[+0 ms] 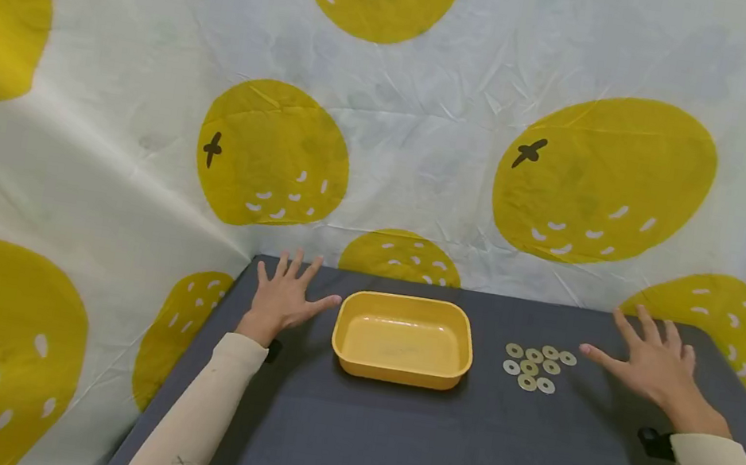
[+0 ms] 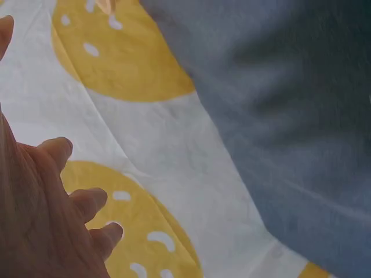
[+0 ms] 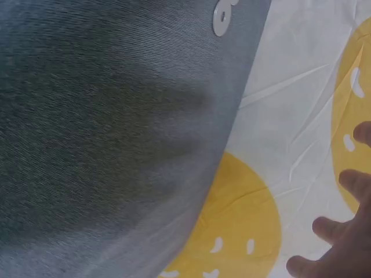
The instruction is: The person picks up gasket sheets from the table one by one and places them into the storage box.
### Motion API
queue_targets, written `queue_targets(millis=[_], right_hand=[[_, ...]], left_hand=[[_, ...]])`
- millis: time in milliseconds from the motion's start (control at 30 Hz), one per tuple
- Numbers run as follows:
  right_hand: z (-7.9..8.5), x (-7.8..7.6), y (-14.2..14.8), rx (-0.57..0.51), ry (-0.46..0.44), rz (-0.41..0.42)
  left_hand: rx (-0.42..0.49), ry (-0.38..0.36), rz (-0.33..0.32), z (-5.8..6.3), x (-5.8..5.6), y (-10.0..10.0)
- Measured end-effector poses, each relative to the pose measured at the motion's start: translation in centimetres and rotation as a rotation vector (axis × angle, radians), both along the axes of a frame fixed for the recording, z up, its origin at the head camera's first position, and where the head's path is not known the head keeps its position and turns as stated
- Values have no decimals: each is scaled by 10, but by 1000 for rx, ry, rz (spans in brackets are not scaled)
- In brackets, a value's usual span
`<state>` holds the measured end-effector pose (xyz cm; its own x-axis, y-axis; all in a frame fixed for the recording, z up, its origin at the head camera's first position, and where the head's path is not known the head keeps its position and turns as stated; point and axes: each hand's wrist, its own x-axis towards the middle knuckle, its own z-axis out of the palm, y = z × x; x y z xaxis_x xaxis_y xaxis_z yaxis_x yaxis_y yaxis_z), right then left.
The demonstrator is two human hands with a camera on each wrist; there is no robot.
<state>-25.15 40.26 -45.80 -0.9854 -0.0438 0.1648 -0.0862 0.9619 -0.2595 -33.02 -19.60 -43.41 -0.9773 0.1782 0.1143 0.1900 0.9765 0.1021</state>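
Note:
A yellow rectangular tray [image 1: 399,371] with rounded corners stands near the back of the dark table. To its right lies a loose group of several flat metal washers [image 1: 529,367], each with a round hole. My left hand [image 1: 283,301] is spread just left of the tray, thumb pointing toward its rim, holding nothing. On the other side, my right hand [image 1: 659,372] hovers with fingers spread, its thumb close to the washers and nothing in its grasp. In the right wrist view a washer [image 3: 221,18] shows at the top edge, apart from the fingers [image 3: 330,229].
A dark grey cloth covers the table [image 1: 398,453]. White fabric [image 1: 416,183] printed with large yellow fruit hangs behind it and along the left side. A dark wrist strap [image 1: 656,443] shows at the right cuff.

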Motion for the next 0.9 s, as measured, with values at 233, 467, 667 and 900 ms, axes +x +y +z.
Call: queue_targets(millis=[233, 467, 667, 900], right_hand=[[-11, 2, -1, -22, -37, 37], [-24, -1, 0, -186, -101, 66], [-34, -4, -7, -249, -126, 82], [-41, -11, -17, -284, -158, 71]], left_hand=[[206, -42, -39, -17, 9, 12], [679, -123, -35, -46, 15, 22], [995, -170, -4, -68, 17, 30], [1163, -213, 8, -83, 18, 36]])
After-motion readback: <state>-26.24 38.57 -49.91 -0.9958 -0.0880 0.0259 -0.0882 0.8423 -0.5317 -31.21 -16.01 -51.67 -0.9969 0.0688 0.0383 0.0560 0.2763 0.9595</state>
